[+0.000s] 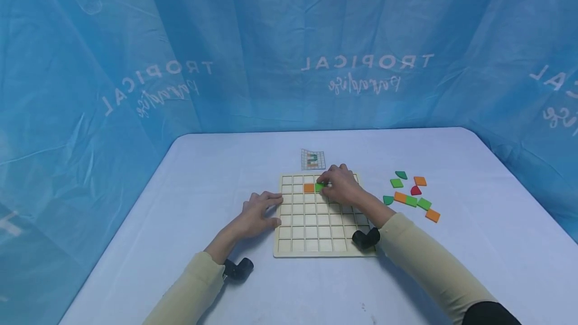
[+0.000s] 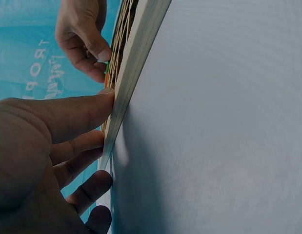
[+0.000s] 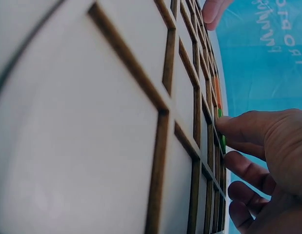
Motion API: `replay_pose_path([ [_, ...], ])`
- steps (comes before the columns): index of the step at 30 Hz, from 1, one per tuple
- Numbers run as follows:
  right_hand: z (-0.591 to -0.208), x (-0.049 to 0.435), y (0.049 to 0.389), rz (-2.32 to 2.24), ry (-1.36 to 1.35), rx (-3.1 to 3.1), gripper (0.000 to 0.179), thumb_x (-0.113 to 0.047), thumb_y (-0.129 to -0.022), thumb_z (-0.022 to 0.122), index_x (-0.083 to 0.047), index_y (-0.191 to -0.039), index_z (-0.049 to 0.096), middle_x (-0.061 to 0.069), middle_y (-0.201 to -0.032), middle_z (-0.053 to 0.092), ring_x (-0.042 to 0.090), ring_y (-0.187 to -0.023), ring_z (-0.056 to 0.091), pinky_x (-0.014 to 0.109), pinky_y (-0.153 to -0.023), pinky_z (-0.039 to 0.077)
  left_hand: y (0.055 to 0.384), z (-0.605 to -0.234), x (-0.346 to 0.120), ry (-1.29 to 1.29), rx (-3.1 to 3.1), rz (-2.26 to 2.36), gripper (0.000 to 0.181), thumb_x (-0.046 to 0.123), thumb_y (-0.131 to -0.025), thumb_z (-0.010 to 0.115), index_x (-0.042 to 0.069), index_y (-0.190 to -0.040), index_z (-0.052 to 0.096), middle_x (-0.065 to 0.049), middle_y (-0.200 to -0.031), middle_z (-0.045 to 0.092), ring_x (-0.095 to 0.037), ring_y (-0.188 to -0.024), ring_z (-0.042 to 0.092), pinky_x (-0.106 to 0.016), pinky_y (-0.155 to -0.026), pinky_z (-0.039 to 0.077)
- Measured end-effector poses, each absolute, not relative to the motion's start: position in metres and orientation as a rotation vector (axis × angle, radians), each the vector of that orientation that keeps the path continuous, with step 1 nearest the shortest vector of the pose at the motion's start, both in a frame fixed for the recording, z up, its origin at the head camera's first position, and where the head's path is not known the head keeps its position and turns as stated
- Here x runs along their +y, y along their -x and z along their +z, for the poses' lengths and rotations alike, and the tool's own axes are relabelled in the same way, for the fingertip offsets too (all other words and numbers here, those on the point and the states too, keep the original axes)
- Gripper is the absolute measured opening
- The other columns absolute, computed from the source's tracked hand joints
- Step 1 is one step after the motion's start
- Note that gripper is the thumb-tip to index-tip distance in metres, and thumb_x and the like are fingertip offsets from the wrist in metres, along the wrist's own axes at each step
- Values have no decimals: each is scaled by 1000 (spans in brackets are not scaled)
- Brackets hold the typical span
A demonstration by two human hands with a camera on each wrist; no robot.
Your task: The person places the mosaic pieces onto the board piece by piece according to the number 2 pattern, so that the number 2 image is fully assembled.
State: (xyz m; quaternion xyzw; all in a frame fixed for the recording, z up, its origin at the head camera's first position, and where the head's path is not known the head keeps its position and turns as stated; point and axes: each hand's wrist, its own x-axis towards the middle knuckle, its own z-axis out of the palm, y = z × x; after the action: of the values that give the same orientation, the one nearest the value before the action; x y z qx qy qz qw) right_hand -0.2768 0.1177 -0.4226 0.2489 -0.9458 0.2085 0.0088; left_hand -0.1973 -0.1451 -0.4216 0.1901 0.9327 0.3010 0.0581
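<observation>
A pale wooden grid board point(image 1: 298, 254) lies on the table. Fingertips and thumb of my left hand point(image 1: 256, 214) touch its left edge, the fingers spread and fairly straight. Over the upper part of the board, my right hand point(image 1: 342, 185) pinches a green square tile point(image 1: 319, 187) between thumb and index finger. That tile is in a grid cell beside an orange square tile point(image 1: 309, 188), which sits in the cell to its left. In the right wrist view, the thumb point(image 3: 233, 126) partly hides the green tile, and the other fingers are loosely bent.
A small pattern card point(image 1: 313, 159) lies behind the board. To the right are several loose tiles, among them an orange square point(image 1: 432, 215), a green square point(image 1: 396, 183), a red rounded piece point(image 1: 416, 190) and a dark green rounded piece point(image 1: 401, 175). Blue printed cloth point(image 1: 271, 89) hangs around the table.
</observation>
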Motion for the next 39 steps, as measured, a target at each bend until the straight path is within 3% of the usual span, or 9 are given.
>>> replay_pose_path([
  [15, -419, 123, 273, 721, -772, -2913, 26, -14, -85, 69, -10, -110, 73, 6, -99, 59, 25, -88, 42, 41, -73, 32, 198, -421, -146, -562, 2814, 923, 57, 19, -85, 74, 5, -136, 53, -3, -141, 47, -24, -117, 37, -43, -87, 28],
  [25, -407, 138, 261, 979, -724, -2887, 27, -17, -87, 69, -6, -112, 71, 7, -101, 58, 28, -94, 41, 49, -83, 30, 199, -425, -146, -538, 2827, 906, 57, 18, -84, 74, 5, -136, 54, -2, -141, 47, -22, -114, 38, -41, -86, 28],
  [39, -406, 162, 250, 982, -621, -2861, 29, -18, -84, 72, -6, -110, 72, 6, -98, 60, 26, -92, 43, 43, -77, 36, 200, -423, -145, -535, 2816, 908, 57, 19, -85, 73, 6, -137, 54, -2, -142, 46, -22, -113, 37, -42, -86, 28],
])
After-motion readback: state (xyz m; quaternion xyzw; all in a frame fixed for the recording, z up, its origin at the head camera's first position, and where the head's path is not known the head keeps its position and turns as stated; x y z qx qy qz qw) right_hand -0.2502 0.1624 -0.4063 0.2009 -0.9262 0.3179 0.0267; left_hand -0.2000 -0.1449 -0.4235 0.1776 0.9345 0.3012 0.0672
